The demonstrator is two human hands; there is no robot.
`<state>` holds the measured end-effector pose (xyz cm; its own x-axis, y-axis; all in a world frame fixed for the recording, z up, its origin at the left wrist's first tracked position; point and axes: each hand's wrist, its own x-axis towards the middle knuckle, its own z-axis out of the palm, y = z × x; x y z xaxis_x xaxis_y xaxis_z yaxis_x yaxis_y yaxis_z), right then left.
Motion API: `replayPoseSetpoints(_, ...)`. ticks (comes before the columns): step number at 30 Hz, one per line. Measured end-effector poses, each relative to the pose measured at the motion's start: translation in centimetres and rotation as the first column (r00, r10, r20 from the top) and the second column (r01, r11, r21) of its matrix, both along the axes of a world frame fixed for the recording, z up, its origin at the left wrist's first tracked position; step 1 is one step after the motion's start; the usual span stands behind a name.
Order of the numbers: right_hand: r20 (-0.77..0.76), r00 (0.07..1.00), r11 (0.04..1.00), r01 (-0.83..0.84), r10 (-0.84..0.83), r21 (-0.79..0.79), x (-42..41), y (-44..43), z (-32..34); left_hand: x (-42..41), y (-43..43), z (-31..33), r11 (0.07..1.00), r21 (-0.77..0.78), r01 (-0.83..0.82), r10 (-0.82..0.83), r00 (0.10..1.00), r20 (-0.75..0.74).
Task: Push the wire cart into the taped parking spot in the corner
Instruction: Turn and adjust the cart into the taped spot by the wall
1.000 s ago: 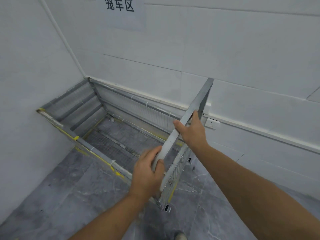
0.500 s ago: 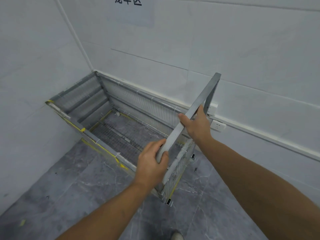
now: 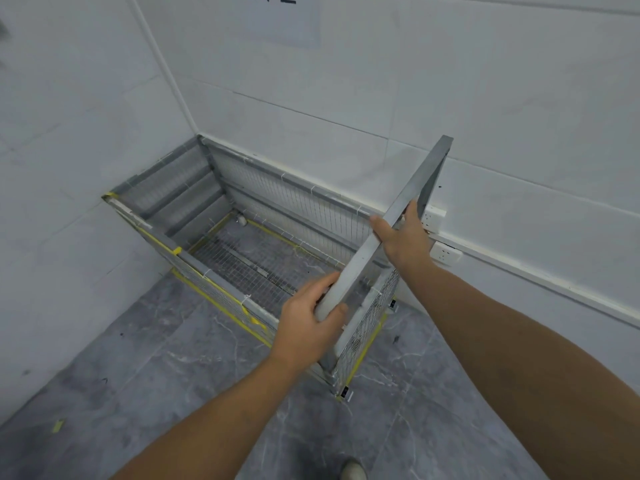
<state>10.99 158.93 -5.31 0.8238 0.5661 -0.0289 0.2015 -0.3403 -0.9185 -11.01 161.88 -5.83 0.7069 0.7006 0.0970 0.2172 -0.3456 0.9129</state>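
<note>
Parked, or close to it: wire cart (image 3: 242, 268) deep in the floor's corner, far end at the left wall, long side along the back wall, yellow tape outline (image 3: 221, 308) showing just outside its near side and handle end. Both hands clamped on the grey handle bar (image 3: 388, 233), left hand (image 3: 306, 327) at the near end, right hand (image 3: 405, 239) farther up. Left, at most, a small nudge and letting go.
</note>
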Motion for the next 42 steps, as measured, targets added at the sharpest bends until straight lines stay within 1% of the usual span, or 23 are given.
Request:
replayPoseSetpoints(2, -0.001, 1.000, 1.000, -0.003, 0.003, -0.006, 0.0, 0.2, -0.1, -0.3, 0.2, -0.3, 1.000, -0.019, 0.003, -0.003, 1.000, -0.001)
replayPoseSetpoints(6, -0.031, 0.999, 1.000, 0.008, -0.008, -0.013, 0.3, 0.7, -0.6, 0.7, 0.3, -1.0, 0.999, 0.033, -0.036, 0.035, 0.999, 0.016)
replayPoseSetpoints(10, -0.037, 0.999, 0.999, 0.035, -0.035, -0.013, 0.5, 1.0, -0.7, 1.4, 0.6, -1.5, 0.997, 0.074, -0.011, 0.007, 0.999, 0.051)
replayPoseSetpoints(13, -0.037, 0.999, 0.998, 0.038, -0.040, -0.051, 0.8, 1.2, -0.6, 1.5, 0.9, -1.9, 0.998, 0.066, -0.002, -0.004, 0.997, 0.076)
replayPoseSetpoints(15, -0.041, 0.998, 0.997, 0.048, -0.051, -0.061, 1.2, 1.3, -0.6, 1.9, 1.0, -2.1, 0.996, 0.090, 0.005, -0.013, 0.996, 0.089)
replayPoseSetpoints(18, -0.072, 0.995, 0.996, 0.059, -0.064, -0.067, 1.9, 1.6, -0.7, 2.7, 1.0, -2.0, 0.998, 0.055, -0.006, 0.002, 0.997, 0.082)
replayPoseSetpoints(20, -0.053, 0.997, 0.995, 0.055, -0.060, -0.081, 2.5, 1.9, -0.3, 3.3, 1.0, -1.7, 1.000, 0.031, 0.000, -0.003, 0.995, 0.096)
replayPoseSetpoints(23, -0.042, 0.998, 0.996, 0.044, -0.047, -0.079, 3.2, 2.2, -0.6, 3.6, 1.4, -1.7, 0.998, 0.067, 0.006, -0.013, 0.995, 0.098)
replayPoseSetpoints(27, -0.038, 0.999, 0.997, 0.025, -0.028, -0.069, 3.7, 2.2, -1.5, 3.5, 1.4, -1.7, 0.996, 0.089, 0.001, -0.006, 0.998, 0.064)
replayPoseSetpoints(32, -0.075, 0.997, 0.999, -0.031, 0.029, -0.031, 4.0, 2.0, -2.5, 3.2, 1.5, -2.1, 0.977, 0.211, -0.030, 0.028, 1.000, 0.013)
replayPoseSetpoints(35, -0.089, 0.992, 0.995, -0.090, 0.087, -0.032, 4.0, 1.8, -2.4, 3.0, 1.2, -1.8, 0.959, 0.279, -0.051, 0.074, 0.995, -0.071)
replayPoseSetpoints(38, -0.052, 0.988, 0.987, -0.151, 0.148, -0.054, 4.3, 1.2, -2.2, 2.7, 0.8, -1.1, 0.939, 0.340, -0.058, 0.117, 0.981, -0.156)
replayPoseSetpoints(42, 0.005, 0.973, 0.968, -0.228, 0.230, -0.102, 5.5, 0.4, -2.1, 2.4, 0.3, -0.2, 0.889, 0.457, -0.027, 0.176, 0.942, -0.285)
